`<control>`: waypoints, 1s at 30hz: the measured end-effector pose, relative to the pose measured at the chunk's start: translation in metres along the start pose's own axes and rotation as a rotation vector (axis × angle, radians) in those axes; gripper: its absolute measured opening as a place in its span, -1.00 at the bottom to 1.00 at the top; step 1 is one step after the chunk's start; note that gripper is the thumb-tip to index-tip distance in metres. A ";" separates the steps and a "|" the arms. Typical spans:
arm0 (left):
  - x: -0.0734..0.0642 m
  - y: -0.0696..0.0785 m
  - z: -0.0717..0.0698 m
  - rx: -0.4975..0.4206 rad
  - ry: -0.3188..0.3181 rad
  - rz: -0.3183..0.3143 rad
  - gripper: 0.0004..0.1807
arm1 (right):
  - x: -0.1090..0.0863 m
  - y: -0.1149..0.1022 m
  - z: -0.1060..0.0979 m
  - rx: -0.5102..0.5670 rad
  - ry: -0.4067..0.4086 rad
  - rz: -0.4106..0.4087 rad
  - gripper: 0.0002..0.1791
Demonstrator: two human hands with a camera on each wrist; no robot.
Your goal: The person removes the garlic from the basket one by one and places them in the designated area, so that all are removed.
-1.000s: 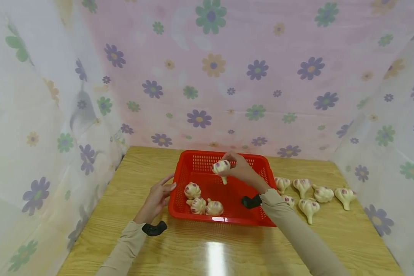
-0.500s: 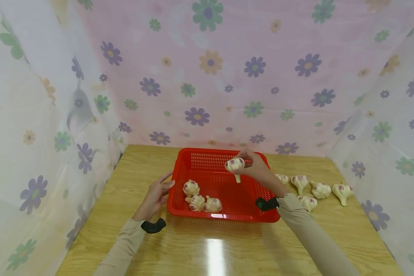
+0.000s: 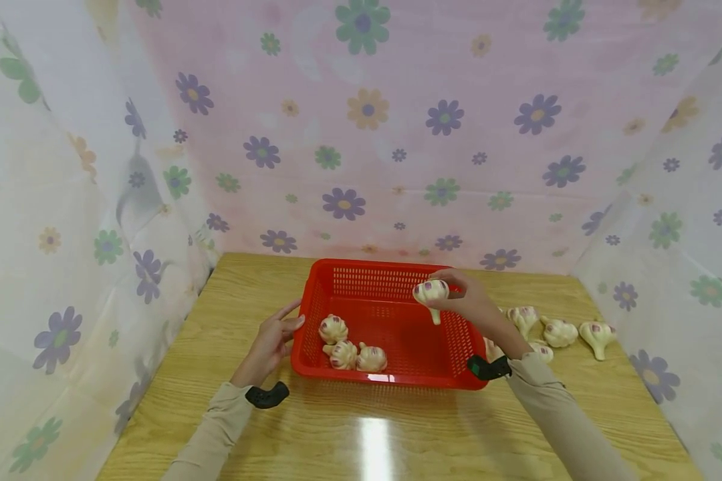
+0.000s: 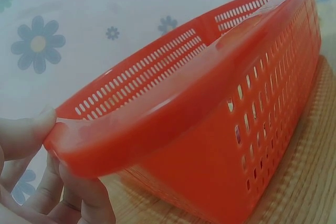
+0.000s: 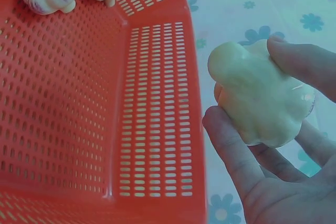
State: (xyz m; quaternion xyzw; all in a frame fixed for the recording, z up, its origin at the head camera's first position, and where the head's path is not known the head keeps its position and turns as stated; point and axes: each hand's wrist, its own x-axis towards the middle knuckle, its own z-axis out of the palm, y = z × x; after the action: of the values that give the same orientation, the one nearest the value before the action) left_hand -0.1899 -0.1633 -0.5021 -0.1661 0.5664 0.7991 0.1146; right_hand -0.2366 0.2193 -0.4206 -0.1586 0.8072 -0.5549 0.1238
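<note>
A garlic bulb with purple patches is held between the thumb and fingers of my right hand. It hangs above the right end of a red plastic basket, stem pointing down. In the right wrist view the held bulb shows its pale surface, gripped beside the basket's slotted wall. My left hand pinches the basket's left rim; the left wrist view shows the thumb on top and fingers beneath. Three garlic bulbs lie together in the basket's left front part.
Several more garlic bulbs lie on the wooden table right of the basket, some partly hidden by my right forearm. Flowered cloth encloses the table at the back and both sides.
My right hand has carried its garlic bulb rightward, from over the basket's middle to its right end. My left hand stays on the rim, and the bulbs inside have not moved.
</note>
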 end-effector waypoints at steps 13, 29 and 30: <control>0.001 -0.001 -0.001 -0.020 -0.014 0.001 -0.41 | -0.022 0.001 -0.025 -0.019 0.043 0.041 -0.26; 0.001 -0.002 -0.003 -0.030 -0.006 0.010 -0.43 | -0.054 0.003 -0.054 -0.155 0.149 0.052 -0.41; 0.001 -0.002 -0.003 -0.031 -0.004 0.010 -0.43 | -0.056 0.003 -0.056 -0.159 0.153 0.055 -0.40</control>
State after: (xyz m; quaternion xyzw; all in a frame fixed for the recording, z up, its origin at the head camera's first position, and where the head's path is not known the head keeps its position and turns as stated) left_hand -0.1902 -0.1653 -0.5051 -0.1637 0.5545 0.8086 0.1091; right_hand -0.2066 0.2900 -0.4026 -0.1029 0.8598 -0.4960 0.0641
